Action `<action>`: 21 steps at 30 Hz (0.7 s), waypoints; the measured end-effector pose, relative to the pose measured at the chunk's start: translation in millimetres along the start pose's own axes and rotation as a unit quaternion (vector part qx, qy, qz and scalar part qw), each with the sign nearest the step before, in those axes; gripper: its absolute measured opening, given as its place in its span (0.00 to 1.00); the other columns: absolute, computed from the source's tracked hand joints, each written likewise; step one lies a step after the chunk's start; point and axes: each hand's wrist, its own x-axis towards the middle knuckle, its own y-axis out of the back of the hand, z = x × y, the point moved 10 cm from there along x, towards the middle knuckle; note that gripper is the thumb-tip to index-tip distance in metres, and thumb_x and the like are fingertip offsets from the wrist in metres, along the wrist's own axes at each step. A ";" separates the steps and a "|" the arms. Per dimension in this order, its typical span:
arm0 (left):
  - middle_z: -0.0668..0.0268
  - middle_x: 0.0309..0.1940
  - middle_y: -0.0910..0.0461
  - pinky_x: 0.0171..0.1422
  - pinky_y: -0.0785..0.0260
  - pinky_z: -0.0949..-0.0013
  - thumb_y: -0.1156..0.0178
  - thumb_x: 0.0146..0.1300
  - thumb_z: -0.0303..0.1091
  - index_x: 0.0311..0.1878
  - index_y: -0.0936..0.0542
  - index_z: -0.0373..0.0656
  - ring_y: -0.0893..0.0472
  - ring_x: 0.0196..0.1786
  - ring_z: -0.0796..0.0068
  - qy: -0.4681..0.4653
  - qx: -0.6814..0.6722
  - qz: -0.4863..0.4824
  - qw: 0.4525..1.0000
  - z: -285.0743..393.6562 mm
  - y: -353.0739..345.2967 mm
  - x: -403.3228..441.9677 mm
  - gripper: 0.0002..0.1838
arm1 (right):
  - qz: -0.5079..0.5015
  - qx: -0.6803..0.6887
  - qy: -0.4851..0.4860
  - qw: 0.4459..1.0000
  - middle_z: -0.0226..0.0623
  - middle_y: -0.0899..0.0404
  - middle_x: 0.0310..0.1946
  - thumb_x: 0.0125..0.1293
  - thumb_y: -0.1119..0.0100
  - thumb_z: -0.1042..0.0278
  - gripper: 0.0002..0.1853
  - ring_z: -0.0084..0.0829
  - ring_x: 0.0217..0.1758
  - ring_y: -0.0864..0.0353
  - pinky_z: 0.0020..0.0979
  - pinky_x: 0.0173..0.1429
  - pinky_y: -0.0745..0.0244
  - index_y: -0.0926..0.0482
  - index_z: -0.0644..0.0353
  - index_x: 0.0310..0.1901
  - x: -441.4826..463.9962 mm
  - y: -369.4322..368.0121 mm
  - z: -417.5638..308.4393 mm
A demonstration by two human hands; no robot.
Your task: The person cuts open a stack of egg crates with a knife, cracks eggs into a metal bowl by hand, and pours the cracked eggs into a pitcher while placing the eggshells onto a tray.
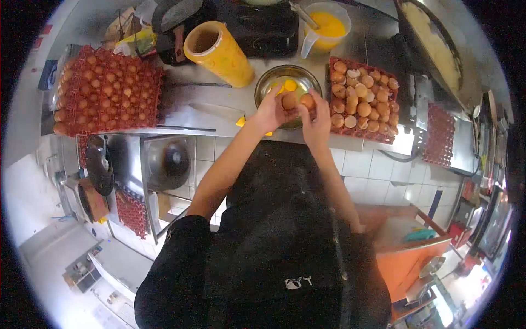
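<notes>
Over a steel bowl [264, 74] on the counter, my left hand [269, 112] is closed round a brown eggshell piece [289, 101]. Close beside it, my right hand [318, 125] holds another brown shell piece [307, 101]. A yellow yolk [290, 85] shows in the bowl, just beyond my fingers. To the right stands a red tray [359, 135] filled with brown eggshells, several of them broken. A knife [219, 112] with a yellow handle lies on the counter left of my left hand.
Stacked red trays of eggs [107, 93] stand at the left. A yellow roll [227, 57] is upright behind the knife. At the back, a jug [327, 27] holds yellow liquid with a utensil in it. A large pan [433, 44] is at the upper right.
</notes>
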 end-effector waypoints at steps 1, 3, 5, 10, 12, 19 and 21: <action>0.61 0.59 0.22 0.66 0.31 0.51 0.55 0.74 0.61 0.67 0.30 0.46 0.22 0.60 0.60 -0.003 0.017 -0.014 1.000 -1.8 -6.1 -1.1 0.32 | -0.032 -0.030 0.028 0.999 0.46 0.20 0.49 0.65 0.33 0.70 0.24 0.42 0.52 0.19 0.35 0.57 0.25 0.25 0.63 0.62 0.4 -9.0 -2.4; 0.61 0.59 0.22 0.63 0.28 0.53 0.54 0.74 0.59 0.67 0.30 0.47 0.22 0.59 0.62 -0.011 0.051 -0.038 0.998 -4.8 -12.8 -4.9 0.29 | -0.072 -0.006 0.020 0.997 0.48 0.22 0.50 0.66 0.34 0.67 0.24 0.46 0.50 0.20 0.38 0.55 0.24 0.25 0.60 0.62 3.2 -13.6 8.6; 0.61 0.59 0.22 0.60 0.25 0.57 0.51 0.75 0.52 0.67 0.30 0.47 0.20 0.58 0.63 -0.018 0.059 -0.031 0.998 -7.2 13.0 3.0 0.25 | -0.052 0.019 0.005 0.998 0.46 0.21 0.50 0.68 0.36 0.65 0.21 0.42 0.48 0.19 0.37 0.52 0.23 0.25 0.61 0.59 8.0 -11.8 20.4; 0.63 0.55 0.20 0.53 0.21 0.65 0.43 0.72 0.37 0.67 0.30 0.46 0.16 0.51 0.66 -0.067 0.139 0.008 0.988 4.5 22.7 -5.9 0.22 | -0.149 0.369 -0.314 0.862 0.40 0.20 0.45 0.65 0.34 0.57 0.21 0.33 0.49 0.18 0.32 0.47 0.21 0.25 0.63 0.53 -9.6 -39.4 91.4; 0.64 0.52 0.18 0.52 0.20 0.66 0.41 0.71 0.34 0.68 0.31 0.45 0.15 0.47 0.67 -0.077 0.154 -0.004 0.985 8.6 21.0 -7.9 0.24 | -0.226 0.214 -0.232 0.922 0.41 0.19 0.45 0.64 0.32 0.55 0.24 0.33 0.47 0.18 0.31 0.47 0.22 0.24 0.63 0.54 -3.8 -48.0 87.7; 0.63 0.43 0.16 0.44 0.21 0.72 0.36 0.66 0.33 0.66 0.24 0.41 0.15 0.39 0.75 -0.150 0.427 0.042 0.891 39.4 11.5 -33.7 0.25 | -0.303 0.047 -0.087 0.948 0.46 0.15 0.41 0.63 0.30 0.58 0.24 0.34 0.39 0.14 0.32 0.47 0.21 0.20 0.66 0.55 10.9 -52.8 50.1; 0.63 0.42 0.15 0.41 0.22 0.75 0.36 0.65 0.32 0.64 0.21 0.41 0.15 0.38 0.78 -0.209 0.500 0.027 0.840 45.7 8.4 -35.4 0.23 | -0.320 0.035 -0.112 0.940 0.48 0.15 0.42 0.62 0.30 0.59 0.23 0.38 0.43 0.14 0.34 0.51 0.21 0.20 0.65 0.54 9.3 -56.2 50.1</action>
